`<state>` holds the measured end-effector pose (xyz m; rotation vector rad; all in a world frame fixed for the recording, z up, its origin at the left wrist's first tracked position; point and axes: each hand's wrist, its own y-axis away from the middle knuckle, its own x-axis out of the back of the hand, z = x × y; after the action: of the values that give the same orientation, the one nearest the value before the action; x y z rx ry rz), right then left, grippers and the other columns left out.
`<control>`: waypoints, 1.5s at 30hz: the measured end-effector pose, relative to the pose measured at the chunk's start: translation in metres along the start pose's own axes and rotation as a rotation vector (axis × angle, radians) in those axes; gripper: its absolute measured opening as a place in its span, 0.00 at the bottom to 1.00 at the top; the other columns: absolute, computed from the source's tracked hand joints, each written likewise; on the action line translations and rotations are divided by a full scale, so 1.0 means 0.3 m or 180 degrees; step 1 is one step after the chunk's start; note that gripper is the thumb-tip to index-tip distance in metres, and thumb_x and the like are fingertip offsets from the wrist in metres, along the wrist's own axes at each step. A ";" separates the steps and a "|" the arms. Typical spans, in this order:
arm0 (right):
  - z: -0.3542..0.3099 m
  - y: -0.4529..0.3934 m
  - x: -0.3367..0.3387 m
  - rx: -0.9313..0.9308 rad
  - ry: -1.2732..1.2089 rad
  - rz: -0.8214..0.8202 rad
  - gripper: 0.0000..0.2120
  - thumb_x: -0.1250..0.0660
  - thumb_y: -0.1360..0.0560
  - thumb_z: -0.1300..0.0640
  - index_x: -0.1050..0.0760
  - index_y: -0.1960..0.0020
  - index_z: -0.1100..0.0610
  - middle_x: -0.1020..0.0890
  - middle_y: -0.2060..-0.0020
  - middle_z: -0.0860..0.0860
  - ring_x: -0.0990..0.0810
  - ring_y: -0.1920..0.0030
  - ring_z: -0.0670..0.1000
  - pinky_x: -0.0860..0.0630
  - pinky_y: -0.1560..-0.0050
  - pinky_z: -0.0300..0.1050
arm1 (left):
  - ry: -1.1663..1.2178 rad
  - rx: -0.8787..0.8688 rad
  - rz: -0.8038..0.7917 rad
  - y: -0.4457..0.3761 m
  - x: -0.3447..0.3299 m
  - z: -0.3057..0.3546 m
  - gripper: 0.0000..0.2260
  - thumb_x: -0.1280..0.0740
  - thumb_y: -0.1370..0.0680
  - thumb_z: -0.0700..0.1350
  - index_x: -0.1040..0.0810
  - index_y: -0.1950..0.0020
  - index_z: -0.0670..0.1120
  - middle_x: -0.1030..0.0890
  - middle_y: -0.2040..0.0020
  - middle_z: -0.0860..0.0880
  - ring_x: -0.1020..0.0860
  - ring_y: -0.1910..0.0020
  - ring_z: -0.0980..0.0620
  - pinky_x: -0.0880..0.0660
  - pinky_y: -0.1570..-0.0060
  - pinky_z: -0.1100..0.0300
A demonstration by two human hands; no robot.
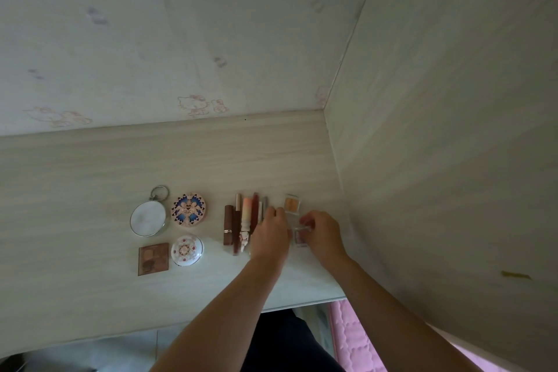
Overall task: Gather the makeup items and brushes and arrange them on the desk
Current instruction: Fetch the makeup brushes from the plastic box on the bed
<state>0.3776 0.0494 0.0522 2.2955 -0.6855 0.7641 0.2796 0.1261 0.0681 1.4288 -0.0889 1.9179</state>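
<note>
Clear eyeshadow pots: your left hand and right hand pinch one, aligning the column; next, set it square.

Round mirror with key ring and patterned round compact side by side; below them brown eyeshadow palette, white domed compact. Lipsticks and tubes in upright row. Small clear square pots in column at right.

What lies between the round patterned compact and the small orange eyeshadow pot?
In the head view, a row of lipsticks and tubes lies between the patterned compact and the orange pot.
</note>
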 end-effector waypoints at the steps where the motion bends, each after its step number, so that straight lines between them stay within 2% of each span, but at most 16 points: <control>1: 0.002 0.004 -0.004 0.0001 0.0006 -0.0011 0.11 0.28 0.32 0.68 0.20 0.52 0.59 0.22 0.56 0.51 0.24 0.57 0.48 0.33 0.61 0.26 | -0.0041 -0.0038 -0.0005 -0.004 0.000 -0.003 0.12 0.37 0.21 0.42 0.29 0.39 0.44 0.26 0.41 0.46 0.20 0.51 0.45 0.23 0.56 0.55; 3: 0.005 0.009 -0.013 -0.0022 0.0018 -0.0020 0.11 0.29 0.32 0.68 0.21 0.52 0.57 0.23 0.55 0.51 0.23 0.55 0.49 0.29 0.57 0.34 | -0.0059 -0.0079 0.0000 -0.011 0.000 -0.011 0.11 0.38 0.21 0.41 0.29 0.39 0.43 0.26 0.40 0.45 0.21 0.50 0.46 0.23 0.56 0.57; 5: 0.003 0.012 -0.017 -0.0036 0.0020 0.0020 0.11 0.29 0.32 0.68 0.22 0.52 0.57 0.26 0.55 0.49 0.24 0.56 0.48 0.31 0.57 0.36 | 0.0000 -0.0065 0.0012 -0.012 0.001 -0.022 0.10 0.39 0.20 0.40 0.29 0.39 0.42 0.26 0.39 0.45 0.22 0.48 0.46 0.23 0.54 0.57; 9: -0.001 0.015 -0.022 -0.0055 -0.0064 0.0101 0.11 0.29 0.31 0.68 0.23 0.52 0.56 0.27 0.57 0.48 0.26 0.58 0.47 0.31 0.58 0.35 | 0.0065 -0.0071 0.0072 -0.002 0.005 -0.040 0.10 0.39 0.19 0.41 0.28 0.39 0.42 0.27 0.37 0.44 0.22 0.46 0.46 0.23 0.54 0.57; 11: -0.006 0.020 -0.024 -0.0097 -0.0175 0.0104 0.11 0.28 0.31 0.68 0.24 0.53 0.55 0.28 0.58 0.47 0.26 0.59 0.47 0.33 0.62 0.30 | 0.0090 -0.0091 0.0114 0.003 0.009 -0.046 0.09 0.38 0.19 0.42 0.28 0.41 0.42 0.27 0.39 0.45 0.22 0.46 0.46 0.24 0.56 0.58; 15: -0.017 0.027 -0.031 -0.0094 -0.0240 0.0130 0.11 0.28 0.31 0.68 0.24 0.53 0.56 0.28 0.59 0.48 0.28 0.61 0.45 0.34 0.65 0.27 | 0.0038 -0.0120 0.0136 0.010 0.015 -0.059 0.08 0.37 0.20 0.43 0.27 0.43 0.42 0.28 0.37 0.44 0.23 0.46 0.47 0.22 0.57 0.54; 20: -0.031 0.028 -0.034 -0.0090 -0.0357 0.0086 0.12 0.34 0.29 0.70 0.23 0.48 0.59 0.24 0.54 0.52 0.24 0.56 0.48 0.30 0.60 0.28 | 0.0057 -0.0180 0.0163 0.003 0.011 -0.068 0.09 0.36 0.21 0.42 0.27 0.42 0.42 0.27 0.39 0.45 0.24 0.45 0.47 0.22 0.57 0.55; 25: -0.035 0.043 -0.022 0.0019 -0.0340 0.0149 0.12 0.37 0.27 0.70 0.23 0.46 0.60 0.22 0.52 0.53 0.24 0.55 0.49 0.32 0.58 0.26 | 0.0079 -0.0171 0.0203 -0.006 0.017 -0.074 0.11 0.36 0.21 0.42 0.27 0.40 0.42 0.28 0.35 0.45 0.26 0.39 0.45 0.21 0.53 0.53; 30: -0.036 0.070 0.004 0.0029 -0.0177 0.0070 0.13 0.39 0.25 0.67 0.25 0.42 0.60 0.21 0.51 0.53 0.23 0.51 0.51 0.31 0.51 0.36 | -0.0129 -0.0353 0.0218 0.014 0.042 -0.077 0.11 0.38 0.20 0.46 0.26 0.41 0.43 0.26 0.40 0.46 0.29 0.34 0.43 0.20 0.53 0.53; 35: -0.045 0.112 0.039 0.0034 0.0347 -0.0153 0.18 0.41 0.22 0.62 0.32 0.32 0.60 0.24 0.39 0.55 0.26 0.38 0.54 0.30 0.40 0.43 | -0.0476 -0.0721 0.0332 0.053 0.079 -0.080 0.12 0.40 0.21 0.47 0.24 0.41 0.45 0.24 0.40 0.48 0.33 0.32 0.47 0.23 0.47 0.57; 38: -0.054 0.163 0.049 -0.0016 0.0669 -0.0188 0.19 0.42 0.21 0.59 0.35 0.30 0.59 0.26 0.36 0.56 0.29 0.35 0.55 0.30 0.37 0.47 | -0.0671 -0.1031 0.0340 0.082 0.102 -0.089 0.13 0.40 0.21 0.47 0.24 0.40 0.45 0.22 0.41 0.47 0.30 0.34 0.45 0.27 0.41 0.55; 41: -0.066 0.219 0.042 -0.0105 0.0959 -0.0145 0.19 0.44 0.20 0.57 0.37 0.30 0.58 0.28 0.36 0.55 0.31 0.35 0.54 0.31 0.37 0.47 | -0.0660 -0.1296 0.0252 0.107 0.110 -0.104 0.13 0.39 0.22 0.45 0.24 0.39 0.45 0.22 0.42 0.48 0.28 0.38 0.47 0.27 0.44 0.54; 45: -0.094 0.300 -0.002 -0.0404 0.0931 -0.0017 0.20 0.45 0.20 0.56 0.39 0.28 0.56 0.31 0.35 0.54 0.32 0.35 0.53 0.30 0.37 0.46 | -0.0444 -0.1847 0.0270 0.146 0.118 -0.146 0.17 0.30 0.29 0.39 0.23 0.40 0.42 0.21 0.45 0.46 0.23 0.43 0.45 0.24 0.49 0.52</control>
<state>0.3109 0.0081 0.1048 2.0170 -0.5749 0.9993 0.2147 0.1322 0.0973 1.1643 -0.7203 1.6621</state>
